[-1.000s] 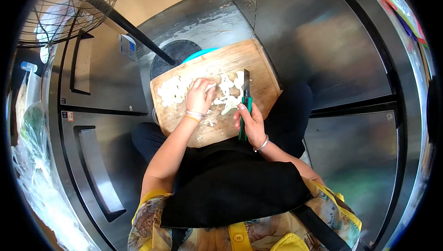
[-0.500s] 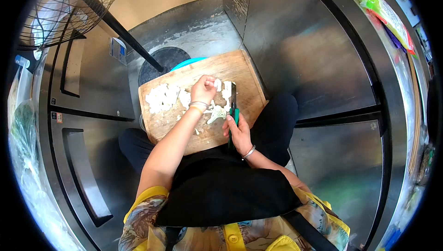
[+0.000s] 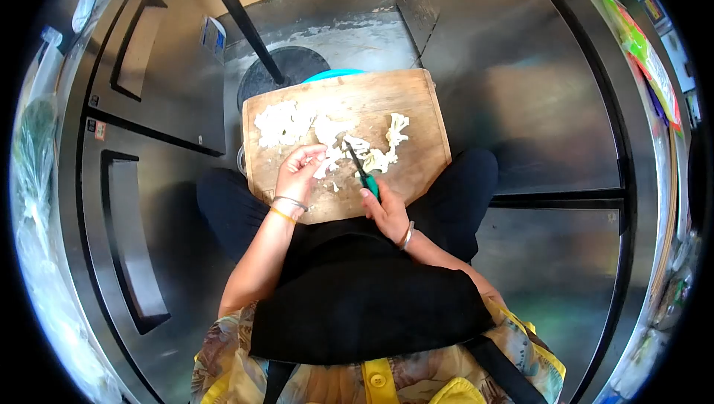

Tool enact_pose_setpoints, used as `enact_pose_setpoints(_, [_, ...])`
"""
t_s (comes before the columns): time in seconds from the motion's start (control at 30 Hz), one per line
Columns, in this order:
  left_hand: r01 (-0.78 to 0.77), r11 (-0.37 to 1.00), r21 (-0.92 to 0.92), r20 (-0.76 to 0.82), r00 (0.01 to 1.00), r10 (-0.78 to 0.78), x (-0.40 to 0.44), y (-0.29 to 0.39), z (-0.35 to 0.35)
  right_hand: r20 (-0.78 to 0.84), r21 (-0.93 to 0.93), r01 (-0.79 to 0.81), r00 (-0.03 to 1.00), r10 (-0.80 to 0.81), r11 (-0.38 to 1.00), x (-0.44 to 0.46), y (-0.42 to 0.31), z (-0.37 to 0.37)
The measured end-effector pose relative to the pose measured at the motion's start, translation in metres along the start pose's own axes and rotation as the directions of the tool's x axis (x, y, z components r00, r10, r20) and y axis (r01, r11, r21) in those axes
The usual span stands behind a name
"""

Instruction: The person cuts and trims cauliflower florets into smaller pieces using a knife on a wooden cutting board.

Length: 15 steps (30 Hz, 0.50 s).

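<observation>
A wooden cutting board (image 3: 409, 151) rests across my lap, with white cauliflower pieces on it. My right hand (image 3: 388, 212) is wrapped round the green handle of a small knife (image 3: 370, 183); its dark blade points up and left over the board. My left hand (image 3: 297, 172) is closed, its fingertips pinching a small cauliflower piece (image 3: 327, 165) just left of the blade. A larger heap of cauliflower florets (image 3: 282, 123) lies at the board's far left. More pieces (image 3: 381, 160) sit right of the blade, and one floret (image 3: 397, 129) lies farther right.
Stainless steel cabinets (image 3: 520, 99) stand close on the right, and others (image 3: 167, 203) on the left. A black stand pole (image 3: 245, 21) rises from a round base (image 3: 297, 62) beyond the board. Part of a blue basin (image 3: 335, 73) shows behind the board's far edge.
My left hand has drawn back toward me and to the left. The knife has turned so its blade slants left, toward that hand. The view has shifted slightly.
</observation>
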<state>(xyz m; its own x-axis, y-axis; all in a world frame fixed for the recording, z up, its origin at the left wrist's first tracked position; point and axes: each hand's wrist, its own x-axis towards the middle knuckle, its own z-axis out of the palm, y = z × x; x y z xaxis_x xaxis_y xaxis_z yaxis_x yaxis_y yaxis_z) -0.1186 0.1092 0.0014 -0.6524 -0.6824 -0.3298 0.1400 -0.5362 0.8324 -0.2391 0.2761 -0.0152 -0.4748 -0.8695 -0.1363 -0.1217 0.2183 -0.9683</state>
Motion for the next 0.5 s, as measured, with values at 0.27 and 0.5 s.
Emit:
enact_pose_setpoints(0.27, [-0.271,0.878,0.394,0.056,0.961,0.272,-0.024,-0.001,-0.017,0.123,-0.356,0.178,0.982,-0.143,0.917,-0.002,-0.013,0.010])
enact_pose_setpoints(0.5, [-0.248,0.889,0.386,0.037,0.967,0.253,-0.034,-0.001,-0.026,0.141,-0.399,0.262,0.964,-0.223,0.879,-0.004,-0.016,0.015])
